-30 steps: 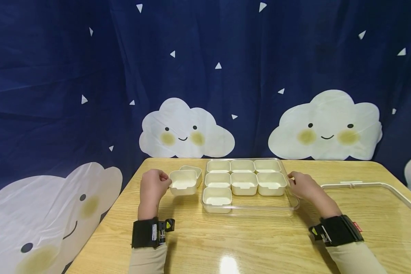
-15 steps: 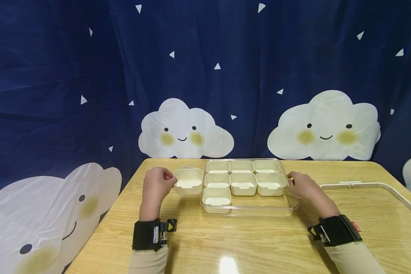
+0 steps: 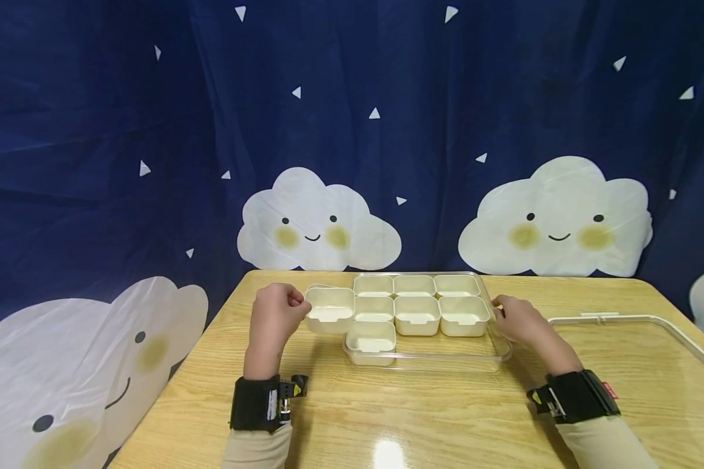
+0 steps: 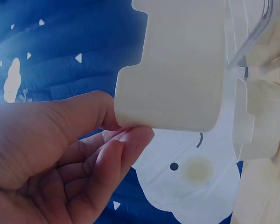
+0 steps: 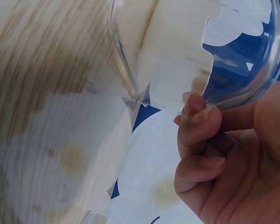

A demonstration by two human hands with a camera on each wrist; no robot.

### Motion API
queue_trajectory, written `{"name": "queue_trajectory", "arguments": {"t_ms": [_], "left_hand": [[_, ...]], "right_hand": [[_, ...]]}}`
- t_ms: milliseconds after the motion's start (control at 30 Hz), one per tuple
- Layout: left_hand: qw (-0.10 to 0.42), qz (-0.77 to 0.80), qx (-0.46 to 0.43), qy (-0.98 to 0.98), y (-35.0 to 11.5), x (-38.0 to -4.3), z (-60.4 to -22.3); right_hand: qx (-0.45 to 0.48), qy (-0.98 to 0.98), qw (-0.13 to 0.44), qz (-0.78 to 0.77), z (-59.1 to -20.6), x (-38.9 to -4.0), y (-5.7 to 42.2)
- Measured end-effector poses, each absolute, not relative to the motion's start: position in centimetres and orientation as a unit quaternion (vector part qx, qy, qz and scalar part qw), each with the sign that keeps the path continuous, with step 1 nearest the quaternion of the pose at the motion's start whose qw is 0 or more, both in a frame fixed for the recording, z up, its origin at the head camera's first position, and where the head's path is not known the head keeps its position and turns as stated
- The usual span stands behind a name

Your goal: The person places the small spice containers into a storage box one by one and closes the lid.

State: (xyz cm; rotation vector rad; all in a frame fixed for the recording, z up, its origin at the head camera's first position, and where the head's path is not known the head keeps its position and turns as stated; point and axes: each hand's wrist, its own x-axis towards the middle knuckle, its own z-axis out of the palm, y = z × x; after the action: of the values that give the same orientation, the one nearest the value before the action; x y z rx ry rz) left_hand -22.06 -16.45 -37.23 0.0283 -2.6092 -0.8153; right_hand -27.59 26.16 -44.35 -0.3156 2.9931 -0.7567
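My left hand pinches a small cream-coloured bin by its left side, thumb and fingertips at the rim. The bin is held up and overlaps the left wall of a clear plastic box in the head view. In the left wrist view the bin's side stands above the fingertips. Several matching bins sit in the box: full back and middle rows, and one bin at front left. My right hand grips the box's right wall at the rim; in the right wrist view its fingers curl against the clear plastic.
Another cream bin stands on the wooden table left of the box, mostly hidden behind the held one in the head view. At right lies a clear lid with a white rim. A dark blue cloud-print curtain hangs behind.
My left hand has moved right with the bin, from beside the clear box to over its left edge. The bin on the table is now mostly covered. My right hand stays put.
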Motion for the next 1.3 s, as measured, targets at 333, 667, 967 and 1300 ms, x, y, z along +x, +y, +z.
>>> {"name": "queue_trajectory", "arguments": {"t_ms": [333, 667, 967, 1300], "left_hand": [[0.206, -0.290, 0.001, -0.935, -15.6, -21.9, -36.8], [0.193, -0.304, 0.004, -0.933, -14.7, -21.4, -36.4], [0.189, -0.316, -0.008, -0.930, -13.3, -21.7, -36.8], [0.177, -0.342, -0.026, -0.922, -10.8, -21.9, -37.0]], "right_hand": [[-0.095, 0.962, 0.019, -0.256, -44.4, -27.3, 26.4], [-0.101, 0.959, 0.012, -0.265, -44.7, -27.4, 25.9], [-0.100, 0.958, 0.013, -0.268, -44.5, -27.4, 25.9], [-0.100, 0.956, 0.014, -0.274, -44.6, -27.2, 26.0]]}}
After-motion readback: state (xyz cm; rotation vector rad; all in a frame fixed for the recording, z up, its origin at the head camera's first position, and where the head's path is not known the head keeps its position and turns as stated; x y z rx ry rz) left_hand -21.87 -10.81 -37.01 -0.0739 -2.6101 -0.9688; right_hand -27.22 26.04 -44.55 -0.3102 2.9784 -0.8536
